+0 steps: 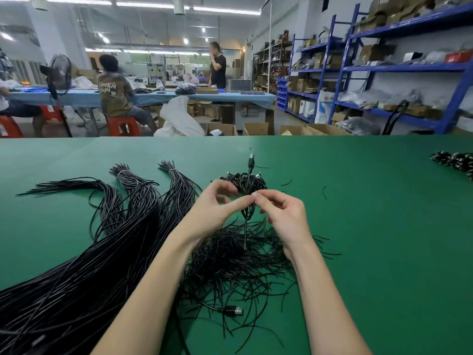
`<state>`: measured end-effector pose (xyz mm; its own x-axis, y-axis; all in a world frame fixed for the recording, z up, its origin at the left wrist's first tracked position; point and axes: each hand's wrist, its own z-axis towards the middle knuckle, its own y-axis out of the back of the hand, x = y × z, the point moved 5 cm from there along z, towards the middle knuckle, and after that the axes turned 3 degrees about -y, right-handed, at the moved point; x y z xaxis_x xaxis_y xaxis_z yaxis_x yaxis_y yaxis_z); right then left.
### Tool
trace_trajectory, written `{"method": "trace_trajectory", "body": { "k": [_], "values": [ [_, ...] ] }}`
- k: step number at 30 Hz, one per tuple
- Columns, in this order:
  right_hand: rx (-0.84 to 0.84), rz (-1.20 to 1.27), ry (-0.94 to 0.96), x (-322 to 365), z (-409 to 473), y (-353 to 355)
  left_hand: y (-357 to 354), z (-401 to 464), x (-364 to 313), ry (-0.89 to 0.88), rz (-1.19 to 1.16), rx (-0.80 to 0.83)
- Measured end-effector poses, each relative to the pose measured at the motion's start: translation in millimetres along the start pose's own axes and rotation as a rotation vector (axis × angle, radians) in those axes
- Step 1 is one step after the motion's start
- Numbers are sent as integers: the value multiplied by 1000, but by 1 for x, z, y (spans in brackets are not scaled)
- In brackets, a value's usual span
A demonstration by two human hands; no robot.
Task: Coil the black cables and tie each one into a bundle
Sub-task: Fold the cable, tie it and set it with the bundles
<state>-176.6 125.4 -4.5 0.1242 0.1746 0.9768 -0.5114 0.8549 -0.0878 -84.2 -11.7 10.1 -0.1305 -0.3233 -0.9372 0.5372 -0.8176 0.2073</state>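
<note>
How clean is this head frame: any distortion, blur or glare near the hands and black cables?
Head view: wide-angle bending curves the blue metal shelving and the green table mat's far edge; left hand, right hand and the coiled black cable they pinch are sharp; lighting is even, with faint sheen on the long black cable bunches.

Two bare forearms, both in view from abt the elbow to the fingertips. No sleeves or cuffs anywhere along them. No gloves, no watch, no wristband; no rings seen on the fingers that show. Left hand (215,201): slim fingers, nails short and plain, no polish seen. Right hand (281,211): same, short plain nails, knuckles bare. Wrists narrow, forearms widen steadily back from each grip toward the elbows. No marks, tape or plasters on either arm. Upper arms and rest of the body out of frame, so clothing can't be told.
</note>
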Motion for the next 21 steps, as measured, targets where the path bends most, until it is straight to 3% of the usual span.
{"method": "trace_trajectory", "body": {
  "k": [2,6,15,19,21],
  "values": [
    [5,-44,5,-1,0,-1,1,0,0,-53,37,56],
    [10,-25,-57,-3,0,0,3,-2,-8,-191,137,-14],
    [-15,-46,-107,0,1,12,1,-9,-15,-42,128,229],
    [17,-39,-156,-3,-2,10,3,-6,-13,-34,137,60],
    [41,-43,-172,-4,-3,7,2,-5,-10,-30,107,50]
  ]
}}
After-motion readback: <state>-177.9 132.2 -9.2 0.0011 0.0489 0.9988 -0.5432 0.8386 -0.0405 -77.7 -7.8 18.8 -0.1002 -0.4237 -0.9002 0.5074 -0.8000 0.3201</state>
